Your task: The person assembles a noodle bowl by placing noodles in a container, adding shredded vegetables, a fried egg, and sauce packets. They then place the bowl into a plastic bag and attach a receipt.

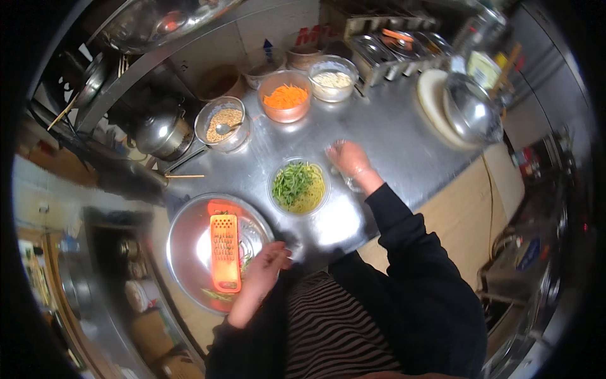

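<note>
I've got the right hand [350, 159] in a loose clear plastic glove, fingers curled and bunched, just beside the right rim of the clear bowl [300, 213]; from my end I cannot tell if anything is pinched in it. My left hand [265, 266] is half-curled by the right rim of the steel mixing bowl [184, 245]; its grip is too blurred for me to read, and so is any contact with the rim.

The clear bowl sits near the front edge of the steel table [375, 120], left of its middle. In it: chopped greens [291, 183] on the left side, yellow-green shreds [312, 194] showing on the right.

Mixing bowl is at the front left corner, orange grater [225, 254] lying inside with some green scraps.

Toward the back edge, left to right: tub of tan bits [236, 141] with a spoon [223, 128] in it, bowl of orange shreds [287, 116], bowl of pale shreds [334, 96]. Thin stick [185, 176] at the left edge. Right end: steel bowl [466, 104] tilted against a round white board [434, 104].
</note>
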`<state>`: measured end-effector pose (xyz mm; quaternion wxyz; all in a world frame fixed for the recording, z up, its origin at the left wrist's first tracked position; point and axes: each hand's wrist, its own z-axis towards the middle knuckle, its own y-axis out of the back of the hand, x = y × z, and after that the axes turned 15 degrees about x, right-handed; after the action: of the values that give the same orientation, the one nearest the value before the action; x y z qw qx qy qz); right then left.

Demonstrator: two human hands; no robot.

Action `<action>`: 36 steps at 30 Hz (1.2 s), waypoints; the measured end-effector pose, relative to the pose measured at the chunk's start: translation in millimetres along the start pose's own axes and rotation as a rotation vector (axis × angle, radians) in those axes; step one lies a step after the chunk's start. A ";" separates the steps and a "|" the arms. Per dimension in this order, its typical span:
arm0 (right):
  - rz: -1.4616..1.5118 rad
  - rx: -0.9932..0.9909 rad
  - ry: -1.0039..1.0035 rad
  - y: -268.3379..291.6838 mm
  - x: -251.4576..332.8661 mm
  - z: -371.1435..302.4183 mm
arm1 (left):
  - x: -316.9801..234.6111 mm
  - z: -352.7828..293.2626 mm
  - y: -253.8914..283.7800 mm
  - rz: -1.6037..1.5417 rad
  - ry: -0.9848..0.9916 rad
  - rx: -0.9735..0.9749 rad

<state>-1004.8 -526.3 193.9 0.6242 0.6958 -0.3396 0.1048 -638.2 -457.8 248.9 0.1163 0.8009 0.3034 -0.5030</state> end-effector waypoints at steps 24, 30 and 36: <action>-0.364 0.325 0.396 3.8 19.7 312.7 | 26.0 143.7 -79.7 -0.710 0.027 -0.623; 0.557 0.487 0.198 63.4 31.2 273.7 | 11.2 149.0 -77.9 -0.692 0.046 -0.626; 0.553 0.728 0.557 91.8 54.8 164.2 | 13.5 158.9 -72.2 -0.684 -0.026 -0.624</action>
<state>-1064.9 -698.4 265.6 0.3582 0.6976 -0.2733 0.5571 -794.4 -474.0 171.5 0.1831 0.5751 0.6856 -0.4071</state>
